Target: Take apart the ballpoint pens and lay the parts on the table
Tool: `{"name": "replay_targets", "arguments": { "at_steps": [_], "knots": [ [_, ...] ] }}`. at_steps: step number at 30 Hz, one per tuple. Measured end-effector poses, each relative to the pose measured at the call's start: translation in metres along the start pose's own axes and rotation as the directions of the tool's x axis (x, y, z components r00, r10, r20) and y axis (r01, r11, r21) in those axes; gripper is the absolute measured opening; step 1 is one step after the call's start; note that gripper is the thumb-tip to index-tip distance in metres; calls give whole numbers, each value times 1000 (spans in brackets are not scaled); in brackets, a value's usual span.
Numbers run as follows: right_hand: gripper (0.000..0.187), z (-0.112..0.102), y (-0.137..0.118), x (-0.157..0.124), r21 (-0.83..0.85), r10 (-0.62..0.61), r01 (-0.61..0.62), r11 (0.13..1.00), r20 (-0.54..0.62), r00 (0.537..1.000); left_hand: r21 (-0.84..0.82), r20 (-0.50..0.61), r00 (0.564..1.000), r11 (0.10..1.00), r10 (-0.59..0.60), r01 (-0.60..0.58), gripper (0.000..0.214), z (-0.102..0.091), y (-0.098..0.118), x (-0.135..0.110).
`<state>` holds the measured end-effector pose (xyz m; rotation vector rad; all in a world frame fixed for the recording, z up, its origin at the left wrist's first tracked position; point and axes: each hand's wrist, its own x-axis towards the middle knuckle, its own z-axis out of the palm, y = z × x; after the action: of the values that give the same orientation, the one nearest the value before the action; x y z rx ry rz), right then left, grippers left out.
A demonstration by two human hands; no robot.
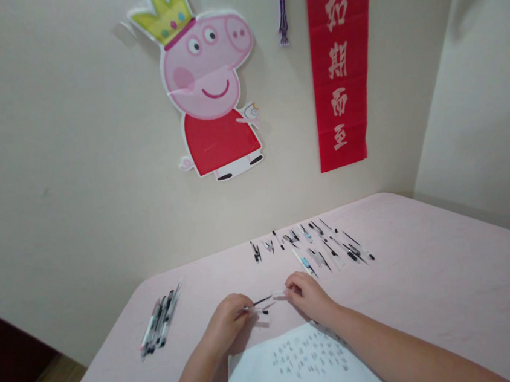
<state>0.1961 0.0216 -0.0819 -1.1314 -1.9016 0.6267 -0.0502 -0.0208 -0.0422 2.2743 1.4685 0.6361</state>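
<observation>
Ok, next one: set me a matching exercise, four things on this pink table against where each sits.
Things:
1 white sheet of handwritten paper
2 bundle of black-and-clear pens
3 spread of loose small pen parts
4 slim black-and-clear pen piece

Places:
A far side of the pink table
B pinched between left hand and right hand
C table's left edge
D nearest the person, between the forearms

Pairs: 1-D, 2-C, 3-A, 4-B

Left hand (226, 319), right hand (306, 295) pinch pen refill (263, 301) over pink table (427, 270).
</observation>
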Motion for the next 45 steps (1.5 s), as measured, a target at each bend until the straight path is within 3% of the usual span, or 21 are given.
{"name": "replay_targets", "arguments": {
  "at_steps": [4, 14, 23, 33, 40, 45],
  "knots": [
    [5, 0, 0, 0, -5, 1, -1, 1000, -6, 1000, -88, 16, 1000, 996, 12, -11, 20, 1, 0, -3],
    [6, 0, 1, 0, -12, 4, -4, 1000, -3, 1000, -39, 47, 999, 999, 25, -23, 19, 3, 25, 9],
    [10, 2, 4, 1, 0, -28, 28, 1000, 1, 1000, -104, 14, 997, 992, 73, -71, 14, 13, 16, 13],
    [11, -1, 0, 2, -3, -4, 4, 1000, -17, 1000, -49, 73, 997, 999, -17, 20, 19, 3, 23, 2],
    [13, 4, -2, 6, -91, 57, -59, 994, -32, 998, 5, 94, 996, 1000, -4, 4, 20, 7, 24, 3],
    [12, 6, -8, 11, -214, 33, -29, 976, 17, 999, 7, 69, 998, 1000, -1, 0, 17, 7, 24, 3]
  ]
}}
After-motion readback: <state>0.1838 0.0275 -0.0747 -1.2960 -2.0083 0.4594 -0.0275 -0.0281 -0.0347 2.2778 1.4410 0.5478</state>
